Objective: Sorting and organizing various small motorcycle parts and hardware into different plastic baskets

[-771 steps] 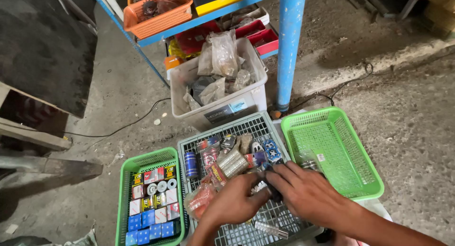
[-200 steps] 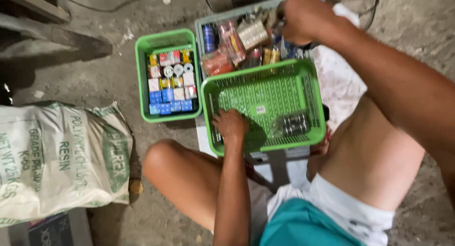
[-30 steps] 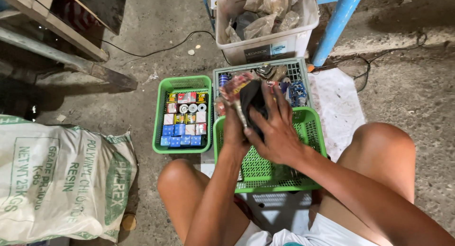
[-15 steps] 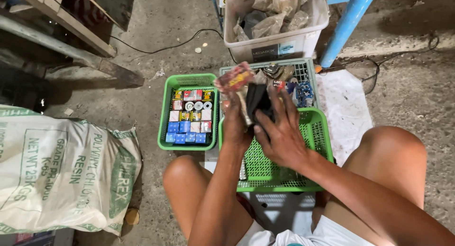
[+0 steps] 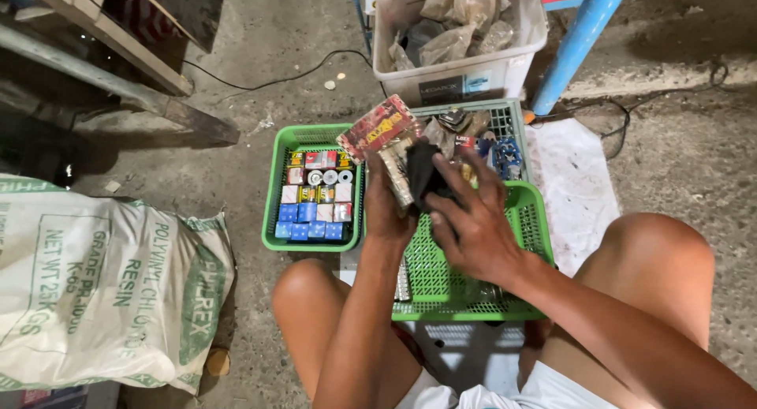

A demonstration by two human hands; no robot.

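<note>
Concrete floor holds three baskets; left hand (image 5: 388, 212) grips packets (image 5: 388, 137), right hand (image 5: 471, 224) clasps one dark part (image 5: 424, 176)

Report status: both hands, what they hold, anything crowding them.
Left hand gripping a bundle of packets. Right hand on a dark object beside it. Both above the green basket; grey basket close behind.

Bare concrete floor (image 5: 276, 54), pretty gritty and stained. Sitting right on it: a green basket (image 5: 274, 188) packed with small boxes, a white plastic bin (image 5: 461, 82) of bagged parts up top, and a big printed sack (image 5: 102, 287) on the left. There's also a white sheet (image 5: 572, 192) spread flat, a black cable (image 5: 268, 79) snaking across, and a blue post (image 5: 579, 42) standing by the bin.
</note>
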